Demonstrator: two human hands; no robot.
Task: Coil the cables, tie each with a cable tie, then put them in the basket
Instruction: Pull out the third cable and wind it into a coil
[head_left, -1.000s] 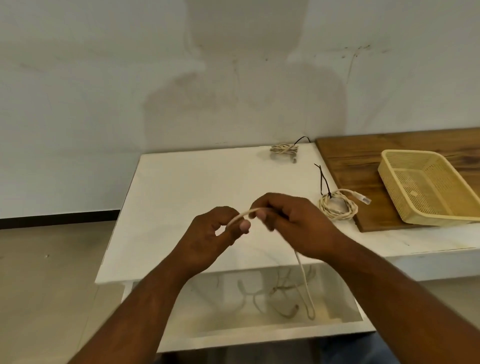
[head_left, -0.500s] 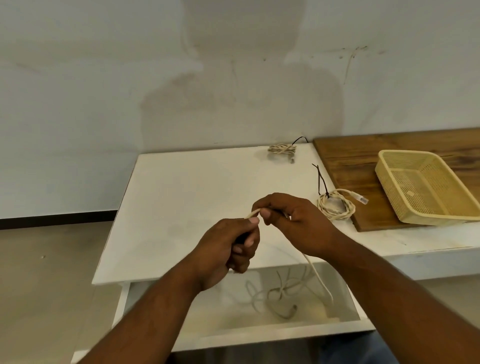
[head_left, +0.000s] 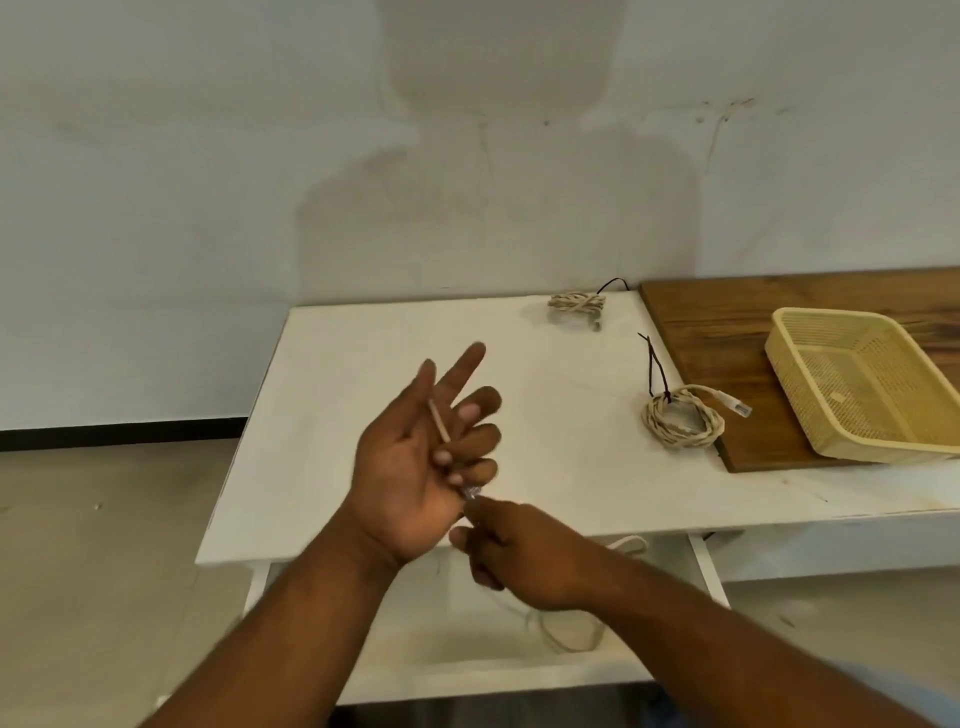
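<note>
My left hand (head_left: 415, 467) is raised palm up over the white table (head_left: 363, 364), thumb and forefinger spread, the other fingers curled over a cream cable (head_left: 439, 425) that crosses the palm. My right hand (head_left: 514, 556) is just below it at the table's front edge, pinching the same cable near its clear plug. The rest of that cable hangs down into the open drawer (head_left: 519, 654). A coiled cream cable with a black tie (head_left: 680, 423) lies at the table's right. Another tied coil (head_left: 576, 302) lies at the back. The yellow basket (head_left: 852, 447) stands empty on the right.
A wooden board (head_left: 727, 332) lies under the basket on the right part of the table. A white wall stands behind the table. The floor lies to the left, and the open drawer juts out toward me below the front edge.
My left hand has opened and turned palm up, with the cable now lying across its fingers. My right hand has dropped lower and nearer, along the cable. The view has tilted slightly.
</note>
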